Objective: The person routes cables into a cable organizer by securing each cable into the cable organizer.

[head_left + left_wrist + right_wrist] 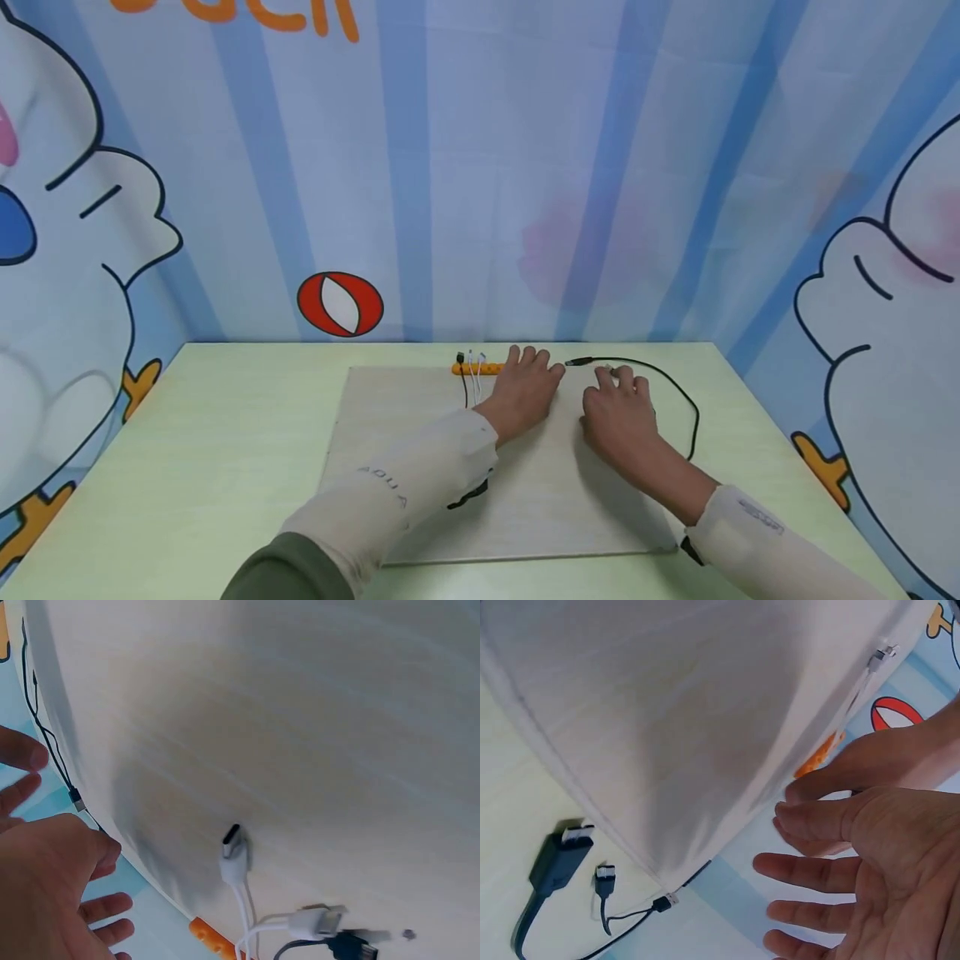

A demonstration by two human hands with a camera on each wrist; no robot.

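At the far edge of the pale board, my left hand (522, 396) reaches over the right part of an orange cable holder (491, 368), with its fingers extended. What lies beneath its fingertips is hidden. Black and white cables with USB plugs (319, 922) and a small oval plug (232, 847) sit at the holder's left end. Just right of the left hand lies a black cable's USB plug (664, 902). My right hand (889, 862) hovers over the board's far right corner, fingers apart and nothing between them, near that black cable (660, 375).
The pale board (525, 508) lies on a light-green table (210, 433). Beyond its right edge are a larger black plug (555, 859) and a smaller black plug (605, 881). A striped blue backdrop (480, 167) stands behind the table.
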